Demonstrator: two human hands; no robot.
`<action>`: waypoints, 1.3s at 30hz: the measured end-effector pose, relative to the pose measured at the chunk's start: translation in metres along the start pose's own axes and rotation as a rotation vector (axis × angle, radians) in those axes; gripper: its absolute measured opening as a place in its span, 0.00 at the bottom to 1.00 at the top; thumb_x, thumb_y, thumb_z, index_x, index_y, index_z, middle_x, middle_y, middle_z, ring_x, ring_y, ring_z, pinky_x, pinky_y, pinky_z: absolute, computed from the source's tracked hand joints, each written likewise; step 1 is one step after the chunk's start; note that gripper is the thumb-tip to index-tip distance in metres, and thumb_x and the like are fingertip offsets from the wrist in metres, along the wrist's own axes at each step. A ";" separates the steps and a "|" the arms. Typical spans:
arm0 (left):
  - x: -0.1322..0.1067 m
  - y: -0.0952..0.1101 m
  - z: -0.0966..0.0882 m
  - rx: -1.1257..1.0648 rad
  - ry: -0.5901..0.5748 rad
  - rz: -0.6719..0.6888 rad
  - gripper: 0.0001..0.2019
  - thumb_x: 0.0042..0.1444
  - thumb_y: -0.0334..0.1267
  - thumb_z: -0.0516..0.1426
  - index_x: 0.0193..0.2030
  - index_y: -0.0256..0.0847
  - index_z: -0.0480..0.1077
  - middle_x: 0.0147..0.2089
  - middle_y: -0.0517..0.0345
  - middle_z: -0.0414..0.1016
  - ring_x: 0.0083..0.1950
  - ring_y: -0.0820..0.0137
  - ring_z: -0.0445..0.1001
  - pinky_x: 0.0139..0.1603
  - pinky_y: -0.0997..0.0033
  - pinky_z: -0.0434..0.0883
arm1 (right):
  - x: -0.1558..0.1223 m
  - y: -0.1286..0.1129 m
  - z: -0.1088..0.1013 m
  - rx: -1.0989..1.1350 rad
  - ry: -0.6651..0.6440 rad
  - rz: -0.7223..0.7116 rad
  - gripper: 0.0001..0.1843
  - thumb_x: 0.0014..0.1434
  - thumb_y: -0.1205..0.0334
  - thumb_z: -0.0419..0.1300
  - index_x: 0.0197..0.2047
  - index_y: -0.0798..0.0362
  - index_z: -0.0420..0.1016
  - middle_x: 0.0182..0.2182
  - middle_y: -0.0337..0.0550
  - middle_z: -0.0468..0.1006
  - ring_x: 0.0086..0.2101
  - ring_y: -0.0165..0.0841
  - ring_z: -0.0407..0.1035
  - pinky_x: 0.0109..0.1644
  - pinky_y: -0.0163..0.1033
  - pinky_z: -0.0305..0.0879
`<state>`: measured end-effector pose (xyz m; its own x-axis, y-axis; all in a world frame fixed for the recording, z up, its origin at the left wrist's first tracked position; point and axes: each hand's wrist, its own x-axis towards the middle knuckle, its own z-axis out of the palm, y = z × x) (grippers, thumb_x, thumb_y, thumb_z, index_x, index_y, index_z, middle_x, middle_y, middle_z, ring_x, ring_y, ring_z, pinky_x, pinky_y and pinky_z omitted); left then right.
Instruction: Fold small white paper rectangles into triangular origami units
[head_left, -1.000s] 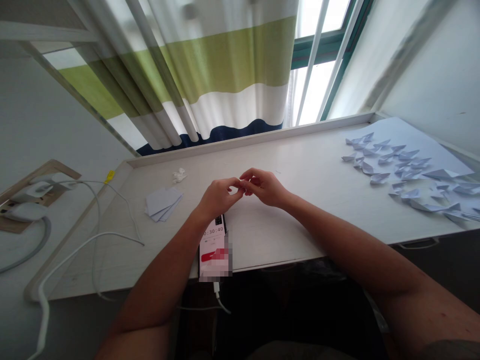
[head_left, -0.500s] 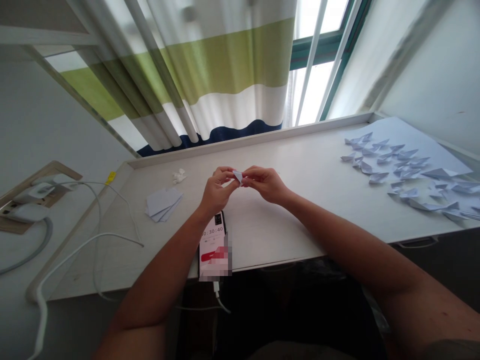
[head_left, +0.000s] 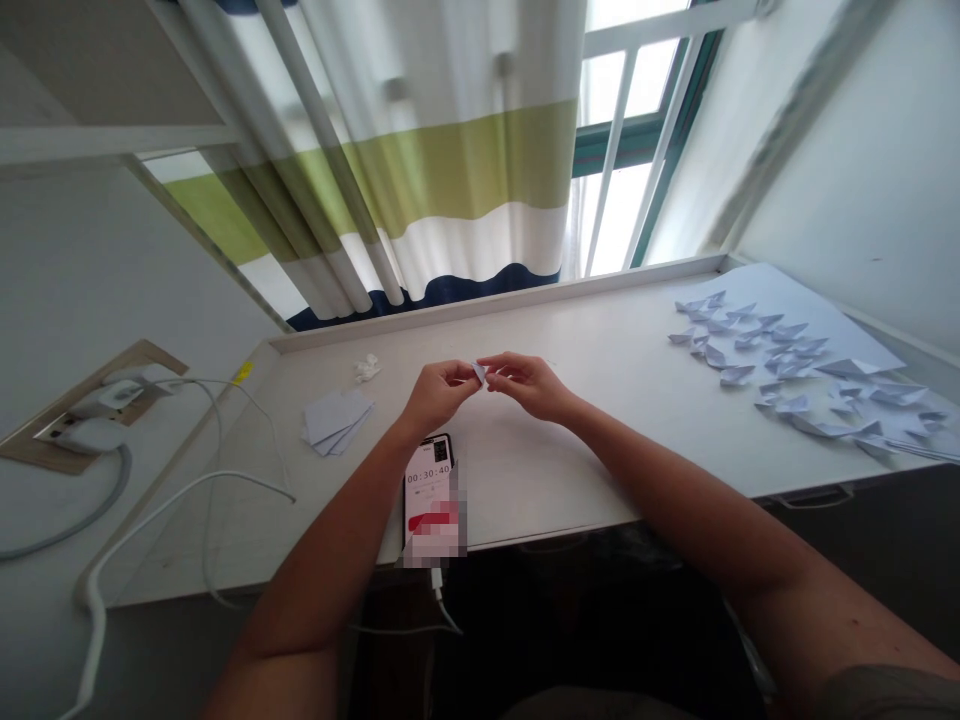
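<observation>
A small white folded paper (head_left: 479, 373) is held above the middle of the desk, its pointed triangular shape showing between my fingertips. My left hand (head_left: 439, 393) pinches it from the left with thumb and curled fingers. From the right, my right hand (head_left: 531, 386) has its fingertips at the paper's top and right edge, closed around it; the exact contact is too small to see. Several folded paper boats (head_left: 737, 375) stand in loose rows at the right of the desk. To the left lies a small stack of paper sheets (head_left: 339, 420).
A phone (head_left: 431, 490) showing a timer lies below my left hand, with a cable plugged into its lower end. Crumpled white scraps (head_left: 367, 368) are at the back left. White cables (head_left: 202, 480) run from a wall socket (head_left: 90, 405). A large white sheet (head_left: 795, 305) lies beyond the boats.
My head view has tilted up slightly, so everything sits lower in the picture. My fingers have shifted on the folded paper, and less of it shows.
</observation>
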<state>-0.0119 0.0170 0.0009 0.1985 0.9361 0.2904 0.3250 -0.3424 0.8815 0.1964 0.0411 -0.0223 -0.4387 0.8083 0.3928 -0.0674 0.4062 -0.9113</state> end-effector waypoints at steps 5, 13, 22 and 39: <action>0.008 0.035 -0.007 0.080 -0.201 0.033 0.11 0.57 0.45 0.68 0.36 0.39 0.83 0.34 0.51 0.86 0.34 0.65 0.82 0.36 0.66 0.76 | 0.000 -0.029 -0.015 -0.011 -0.040 -0.001 0.23 0.62 0.41 0.72 0.46 0.54 0.87 0.35 0.45 0.87 0.33 0.33 0.80 0.40 0.42 0.80; 0.034 0.097 0.044 0.075 -0.513 0.109 0.11 0.61 0.45 0.66 0.36 0.39 0.78 0.32 0.53 0.84 0.30 0.69 0.79 0.28 0.72 0.71 | -0.048 -0.082 -0.075 -0.069 0.043 -0.014 0.21 0.62 0.43 0.73 0.42 0.54 0.84 0.30 0.42 0.86 0.29 0.32 0.79 0.36 0.41 0.80; 0.061 0.118 0.138 0.035 -0.429 0.364 0.15 0.60 0.48 0.70 0.45 0.40 0.79 0.45 0.46 0.87 0.43 0.62 0.86 0.45 0.60 0.83 | -0.144 -0.099 -0.150 -0.093 0.440 0.078 0.26 0.61 0.38 0.72 0.42 0.53 0.74 0.31 0.43 0.86 0.23 0.33 0.80 0.28 0.40 0.80; 0.081 0.085 0.267 0.296 -0.529 0.375 0.04 0.63 0.35 0.65 0.37 0.41 0.76 0.46 0.48 0.85 0.49 0.57 0.82 0.56 0.50 0.80 | -0.231 -0.076 -0.182 -1.231 0.403 0.485 0.12 0.76 0.63 0.54 0.51 0.53 0.79 0.44 0.56 0.88 0.44 0.46 0.84 0.43 0.41 0.70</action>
<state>0.2783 0.0423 0.0001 0.7440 0.6119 0.2685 0.3692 -0.7114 0.5980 0.4658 -0.0988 -0.0214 0.1109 0.9561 0.2714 0.9355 -0.0082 -0.3533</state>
